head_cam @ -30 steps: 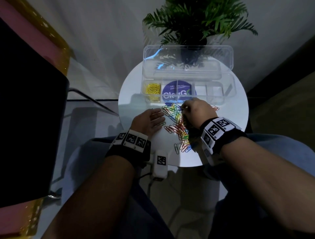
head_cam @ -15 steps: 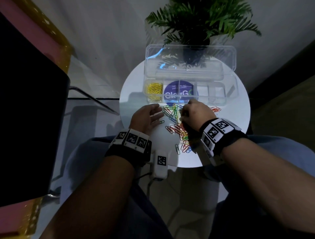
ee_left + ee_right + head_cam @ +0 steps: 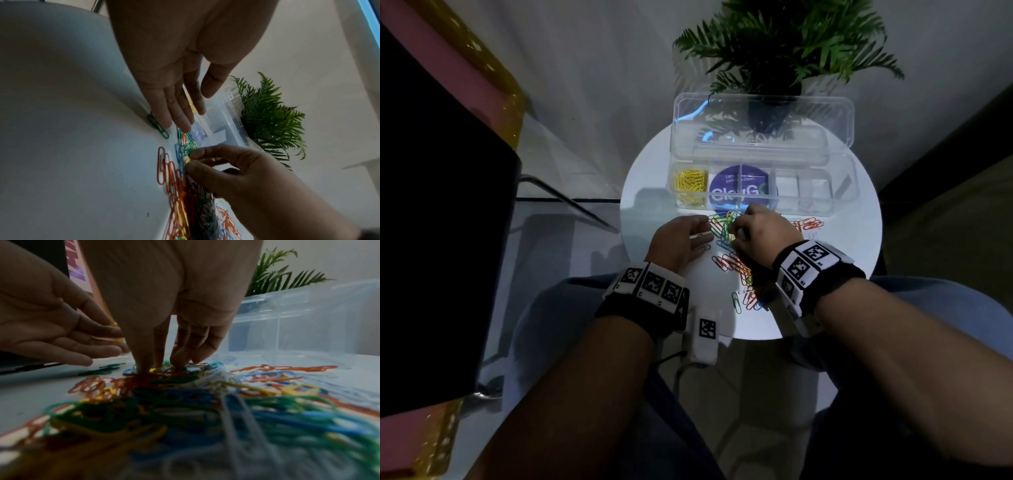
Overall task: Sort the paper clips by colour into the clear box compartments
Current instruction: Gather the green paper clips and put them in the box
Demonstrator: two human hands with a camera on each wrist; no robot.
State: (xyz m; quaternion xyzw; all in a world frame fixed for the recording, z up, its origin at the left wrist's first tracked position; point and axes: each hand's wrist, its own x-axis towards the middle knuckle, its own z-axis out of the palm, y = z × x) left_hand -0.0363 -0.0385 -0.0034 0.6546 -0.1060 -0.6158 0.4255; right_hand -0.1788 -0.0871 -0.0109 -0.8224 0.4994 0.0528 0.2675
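Observation:
A loose pile of paper clips (image 3: pixel 726 262) in several colours lies on the round white table (image 3: pixel 842 246). Behind the pile stands the clear box (image 3: pixel 808 192) with its lid up; yellow clips (image 3: pixel 688 183) fill its leftmost compartment. My right hand (image 3: pixel 739 229) reaches down into the far end of the pile. Its thumb and fingertips (image 3: pixel 190 160) pinch clips there, and I cannot tell their colour. My left hand (image 3: pixel 700 236) lies flat and open just left of the pile, next to a single green clip (image 3: pixel 158 125). It holds nothing.
A potted fern (image 3: pixel 784 51) stands behind the box. A purple round sticker (image 3: pixel 739 188) shows through the box's middle compartments. A large black object (image 3: pixel 441 240) fills the left side. My knees sit under the table's near edge.
My right hand has crept slightly left over the far end of the pile, its fingers still down in the clips. My left hand has stayed flat in place.

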